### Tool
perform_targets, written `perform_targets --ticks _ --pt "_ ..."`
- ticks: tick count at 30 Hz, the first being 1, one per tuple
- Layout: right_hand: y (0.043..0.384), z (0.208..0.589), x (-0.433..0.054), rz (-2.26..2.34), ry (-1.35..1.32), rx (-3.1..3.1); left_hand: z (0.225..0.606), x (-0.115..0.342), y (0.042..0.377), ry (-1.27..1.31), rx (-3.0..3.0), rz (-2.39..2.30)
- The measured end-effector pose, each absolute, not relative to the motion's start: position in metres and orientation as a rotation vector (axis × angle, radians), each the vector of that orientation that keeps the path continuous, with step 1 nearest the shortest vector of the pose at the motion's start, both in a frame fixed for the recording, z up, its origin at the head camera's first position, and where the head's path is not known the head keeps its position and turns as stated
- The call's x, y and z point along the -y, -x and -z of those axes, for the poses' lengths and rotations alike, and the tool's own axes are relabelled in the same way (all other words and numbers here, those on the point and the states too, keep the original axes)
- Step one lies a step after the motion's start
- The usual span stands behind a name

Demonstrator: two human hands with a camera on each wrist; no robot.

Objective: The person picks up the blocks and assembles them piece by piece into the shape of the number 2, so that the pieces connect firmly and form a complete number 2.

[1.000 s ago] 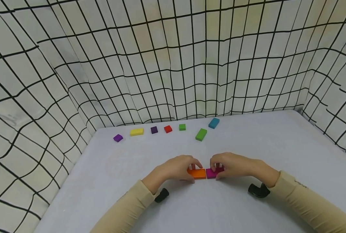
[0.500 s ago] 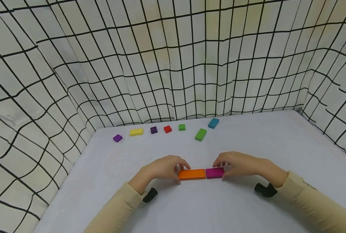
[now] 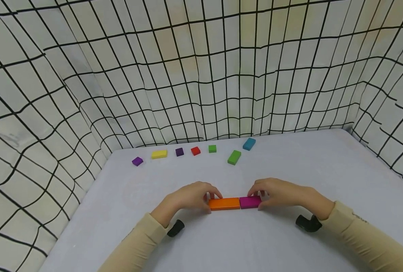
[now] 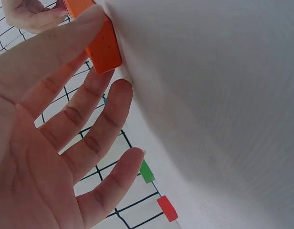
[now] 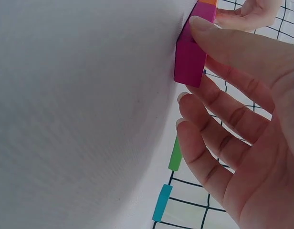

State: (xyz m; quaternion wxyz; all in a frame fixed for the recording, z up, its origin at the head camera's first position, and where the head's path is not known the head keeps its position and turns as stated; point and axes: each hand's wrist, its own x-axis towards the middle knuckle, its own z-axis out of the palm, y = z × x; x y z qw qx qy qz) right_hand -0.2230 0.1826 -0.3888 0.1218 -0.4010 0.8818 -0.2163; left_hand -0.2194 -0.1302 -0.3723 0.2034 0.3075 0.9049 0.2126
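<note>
A long orange block (image 3: 224, 204) and a shorter magenta block (image 3: 250, 202) lie flat, end to end, on the white table. I cannot tell whether a hairline gap parts them. My left hand (image 3: 192, 195) pinches the outer end of the orange block between thumb and fingers; the left wrist view shows the thumb across its near side, with the other fingers spread loosely. At the opposite end, my right hand (image 3: 277, 192) pinches the magenta block, its thumb on the near side and the index finger behind, partly hidden in the right wrist view.
Along the far edge lie purple (image 3: 137, 161), yellow (image 3: 159, 154), dark purple (image 3: 179, 152), red (image 3: 196, 150) and small green (image 3: 212, 149) blocks. A longer green block (image 3: 234, 157) and a blue block (image 3: 249, 144) lie farther right. Black-grid netting (image 3: 222, 75) surrounds the table.
Both hands have slid outward from near the blocks' meeting ends to their outer ends, uncovering more of the orange and magenta blocks. Little differs over the last half second.
</note>
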Motion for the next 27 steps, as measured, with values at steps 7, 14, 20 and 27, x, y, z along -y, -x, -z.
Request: perform_targets --ticks 7,14,20,27 --pt "0.223 0.388 -0.182 0.637 1.163 -2.568 0.373 0.13 0.219 -0.857 -2.531 -0.585" --pt "0.224 0.389 -0.182 0.641 1.161 -2.563 0.372 0.129 0.219 -0.853 -2.53 -0.582" --pt "0.224 0.389 -0.183 0.638 1.162 -2.547 0.37 0.131 0.221 -0.838 -2.525 -0.584" --pt "0.223 0.386 -0.183 0.641 1.173 -2.553 0.364 0.139 0.231 -0.826 -2.557 -0.631"
